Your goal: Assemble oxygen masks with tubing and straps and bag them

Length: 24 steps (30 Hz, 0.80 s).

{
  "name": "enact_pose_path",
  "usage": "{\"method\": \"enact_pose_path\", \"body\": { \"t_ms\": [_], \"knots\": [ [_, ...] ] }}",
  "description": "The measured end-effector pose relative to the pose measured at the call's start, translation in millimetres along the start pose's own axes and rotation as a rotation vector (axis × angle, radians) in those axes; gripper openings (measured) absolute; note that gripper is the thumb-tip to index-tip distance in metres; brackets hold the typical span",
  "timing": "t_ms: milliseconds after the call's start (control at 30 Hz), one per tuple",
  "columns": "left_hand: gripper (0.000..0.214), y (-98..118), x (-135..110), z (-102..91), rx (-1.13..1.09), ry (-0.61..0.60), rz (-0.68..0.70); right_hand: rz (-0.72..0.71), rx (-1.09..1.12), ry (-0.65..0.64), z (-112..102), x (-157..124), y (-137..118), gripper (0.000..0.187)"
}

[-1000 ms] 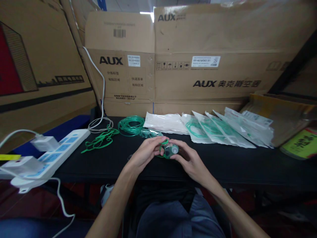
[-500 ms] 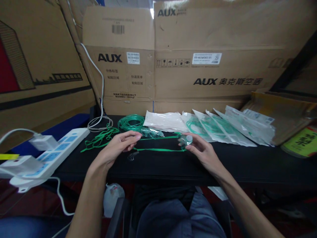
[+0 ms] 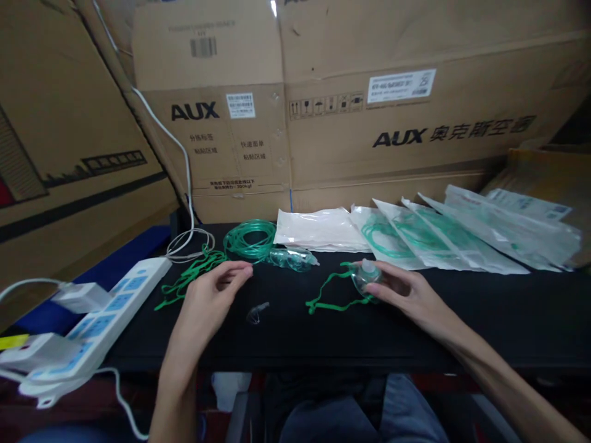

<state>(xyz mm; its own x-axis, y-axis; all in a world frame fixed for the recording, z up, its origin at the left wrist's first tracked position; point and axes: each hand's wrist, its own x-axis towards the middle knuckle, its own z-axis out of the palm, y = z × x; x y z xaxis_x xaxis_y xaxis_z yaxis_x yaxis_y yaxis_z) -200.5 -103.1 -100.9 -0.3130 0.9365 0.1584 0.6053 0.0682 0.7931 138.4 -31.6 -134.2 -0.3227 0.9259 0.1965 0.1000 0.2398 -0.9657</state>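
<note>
In my right hand [image 3: 397,284] is a small clear-green oxygen mask [image 3: 359,282] with a whitish connector, gripped at its right side between thumb and fingers. Its green elastic strap [image 3: 339,306] hangs loose to the left, over the black table. My left hand [image 3: 224,284] is apart from the strap, thumb and fingertips drawn together with nothing visible in them. Beyond it lie a coil of green tubing [image 3: 249,239] and a clear nebulizer-like plastic piece [image 3: 292,259]. A tangle of green elastic straps [image 3: 190,277] lies at its left. A small clear plastic piece [image 3: 257,312] rests nearer me.
White pouches [image 3: 318,229] lie at the back, with several clear-fronted packets of green tubing [image 3: 415,231] at the right. A white power strip [image 3: 104,317] with plugs and cables lines the left side. Cardboard boxes [image 3: 332,141] stand behind the black table [image 3: 295,338].
The strap has left my left hand and shrunk back toward the mask, going slack. My right hand has shifted slightly right with the mask. The camera view has tilted and moved closer.
</note>
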Motion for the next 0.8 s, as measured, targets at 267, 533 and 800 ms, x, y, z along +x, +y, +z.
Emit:
{"method": "enact_pose_path", "body": {
  "t_ms": [267, 533, 800],
  "knots": [
    [0.028, 19.5, 81.5, 6.3, 0.524, -0.025, 0.179, 0.029, 0.003, 0.007, 4.8, 4.8, 7.3, 0.042],
    [0.023, 0.3, 131.5, 15.4, 0.635, -0.273, 0.192, 0.089, -0.018, 0.012, 0.8, 4.4, 0.4, 0.045],
    [0.027, -5.2, 145.3, -2.2, 0.521, -0.28, 0.304, 0.166, -0.008, 0.045, -5.2, 4.9, 4.3, 0.05]
  ]
}}
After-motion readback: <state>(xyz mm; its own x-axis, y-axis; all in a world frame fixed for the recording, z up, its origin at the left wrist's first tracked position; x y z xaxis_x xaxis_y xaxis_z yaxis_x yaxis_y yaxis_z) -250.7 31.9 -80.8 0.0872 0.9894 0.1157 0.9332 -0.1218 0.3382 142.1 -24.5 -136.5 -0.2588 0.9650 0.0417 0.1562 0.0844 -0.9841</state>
